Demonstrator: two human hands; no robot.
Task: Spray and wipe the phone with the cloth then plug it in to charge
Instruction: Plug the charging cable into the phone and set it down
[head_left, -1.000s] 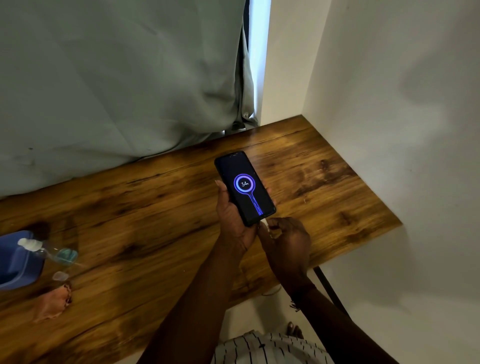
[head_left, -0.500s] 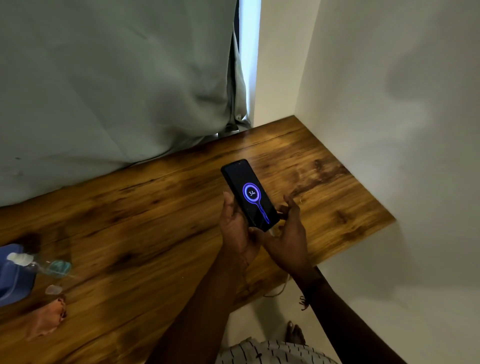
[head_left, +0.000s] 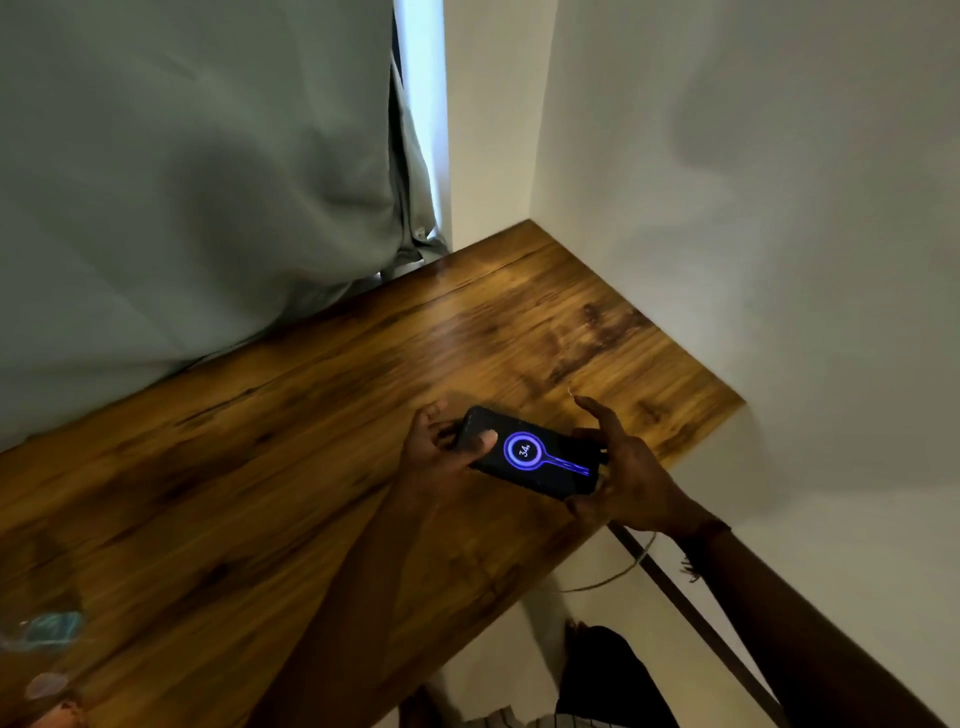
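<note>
The black phone (head_left: 530, 452) lies crosswise just above the wooden table (head_left: 260, 467), its screen lit with a blue charging ring and the number 34. My left hand (head_left: 441, 454) grips its left end, thumb on the glass. My right hand (head_left: 618, 478) holds the right end, where the plug goes in, with the index finger raised. A thin charging cable (head_left: 618, 574) loops down below the table's edge. The spray bottle (head_left: 49, 626) lies blurred at the far left. A bit of the cloth (head_left: 57, 714) shows at the bottom left corner.
A grey curtain (head_left: 182, 182) hangs behind the table. White walls (head_left: 753, 234) close the table's right end and back corner. A dark table leg (head_left: 691, 608) slants down under the right edge. My foot (head_left: 597, 654) is on the floor below.
The phone has turned from upright to crosswise and dropped low toward the table. My right hand has moved from under the phone to its right end. The view has swung right.
</note>
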